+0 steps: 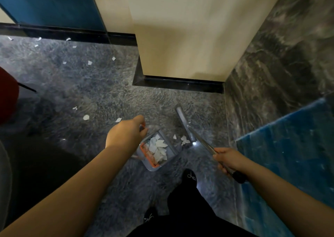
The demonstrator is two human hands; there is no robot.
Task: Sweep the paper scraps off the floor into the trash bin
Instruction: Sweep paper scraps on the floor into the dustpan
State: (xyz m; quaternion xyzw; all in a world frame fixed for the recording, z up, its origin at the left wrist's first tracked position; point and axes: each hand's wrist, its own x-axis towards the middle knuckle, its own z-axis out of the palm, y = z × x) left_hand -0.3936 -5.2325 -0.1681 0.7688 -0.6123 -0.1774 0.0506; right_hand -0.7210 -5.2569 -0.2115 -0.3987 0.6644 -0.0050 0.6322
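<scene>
Paper scraps (158,149) already fill the dustpan (155,152) on the floor (90,85), and two more (184,140) lie just beside its mouth by the broom (188,128). Left hand (126,133) grips the dustpan handle; right hand (228,158) grips the broom pole. Sweeping is midway: next, probably brush those in, then gather the far scraps (86,117).

Floor: grey marbled, glossy, with paper scraps and sweeping tools on it.
Grey marbled floor (101,85) bounded by black skirting (177,83). Dustpan (155,152) rests on it, holding a heap of white scraps. Broom head (184,123) on the floor just beside; two scraps (184,140) between them. Loose paper scraps (86,117) scattered left and toward the far skirting. Blue rug (289,155) at right.
</scene>
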